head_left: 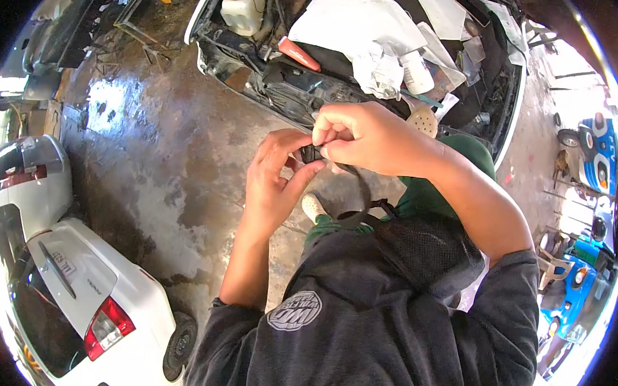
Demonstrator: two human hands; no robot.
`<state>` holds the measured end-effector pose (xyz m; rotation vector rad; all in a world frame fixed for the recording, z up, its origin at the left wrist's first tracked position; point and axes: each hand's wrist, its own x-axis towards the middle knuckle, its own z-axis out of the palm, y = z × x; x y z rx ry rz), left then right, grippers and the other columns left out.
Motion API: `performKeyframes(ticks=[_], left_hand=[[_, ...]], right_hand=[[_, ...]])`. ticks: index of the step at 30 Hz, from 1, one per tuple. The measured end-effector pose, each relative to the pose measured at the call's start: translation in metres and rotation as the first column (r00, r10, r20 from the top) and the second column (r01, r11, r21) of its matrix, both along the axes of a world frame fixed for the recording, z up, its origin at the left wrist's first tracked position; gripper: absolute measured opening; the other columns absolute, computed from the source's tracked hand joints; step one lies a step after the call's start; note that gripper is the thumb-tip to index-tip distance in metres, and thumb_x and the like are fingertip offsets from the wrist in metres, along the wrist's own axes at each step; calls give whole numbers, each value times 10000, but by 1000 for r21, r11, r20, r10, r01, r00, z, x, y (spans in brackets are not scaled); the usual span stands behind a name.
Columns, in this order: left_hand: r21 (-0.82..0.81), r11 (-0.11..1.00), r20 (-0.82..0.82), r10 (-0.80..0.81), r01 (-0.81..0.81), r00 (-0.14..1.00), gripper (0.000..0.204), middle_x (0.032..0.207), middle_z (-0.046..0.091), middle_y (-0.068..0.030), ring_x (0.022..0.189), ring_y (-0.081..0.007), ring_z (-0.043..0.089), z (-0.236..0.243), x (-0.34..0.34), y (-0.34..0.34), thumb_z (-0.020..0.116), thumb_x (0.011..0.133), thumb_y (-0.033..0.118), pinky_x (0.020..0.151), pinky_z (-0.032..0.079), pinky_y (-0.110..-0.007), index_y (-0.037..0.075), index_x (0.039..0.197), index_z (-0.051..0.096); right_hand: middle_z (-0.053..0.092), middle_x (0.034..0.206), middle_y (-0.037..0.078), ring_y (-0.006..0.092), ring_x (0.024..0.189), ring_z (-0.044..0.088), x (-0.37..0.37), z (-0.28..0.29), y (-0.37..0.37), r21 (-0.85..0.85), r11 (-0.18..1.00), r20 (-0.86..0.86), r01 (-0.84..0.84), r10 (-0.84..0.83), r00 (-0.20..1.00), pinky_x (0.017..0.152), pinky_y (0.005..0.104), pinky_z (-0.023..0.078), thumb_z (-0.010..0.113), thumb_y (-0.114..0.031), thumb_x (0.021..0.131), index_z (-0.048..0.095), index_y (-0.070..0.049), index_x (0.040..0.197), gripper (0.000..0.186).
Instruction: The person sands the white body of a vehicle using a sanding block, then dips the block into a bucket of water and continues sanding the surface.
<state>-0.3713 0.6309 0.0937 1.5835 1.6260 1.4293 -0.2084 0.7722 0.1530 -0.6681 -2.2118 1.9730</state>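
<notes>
Near the middle of the view my two hands meet in front of my body. My left hand [274,174] is closed, thumb and fingertips pinching a small dark piece [311,153] whose kind I cannot make out. From the right, my right hand [368,137] pinches the same piece, its fingers curled and hiding much of it. A black strap [363,189] loops down below the right hand toward a black mesh bag [428,252] at my waist. Whether the strap joins the dark piece is hidden by the fingers.
Ahead is an open car front holding a white jug [243,6], red tube [299,54], white sheet [360,21], white bottle [417,73] and phone [472,11]. White cars [88,279] stand left. Blue vehicles [576,291] and a beige chair [555,267] are right. The concrete floor [157,157] looks wet.
</notes>
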Motion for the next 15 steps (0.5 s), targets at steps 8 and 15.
performKeyframes(ticks=[8,15], left_hand=[[57,986,173,-166,158,971,404,1136,678,-105,928,-186,659,-2,-11,-2,860,779,60,714,557,-291,49,1153,709],[38,974,98,-225,222,969,389,1115,702,-95,950,-195,672,7,-17,-3,889,760,156,749,556,-310,64,1102,728]], right_hand=[[672,793,40,94,733,636,6,6,7,-44,990,29,-134,135,990,679,274,486,639,-54,920,602,10,998,108],[657,723,41,98,657,599,5,21,9,202,938,148,-282,255,955,610,297,471,727,-130,873,626,-7,938,172]])
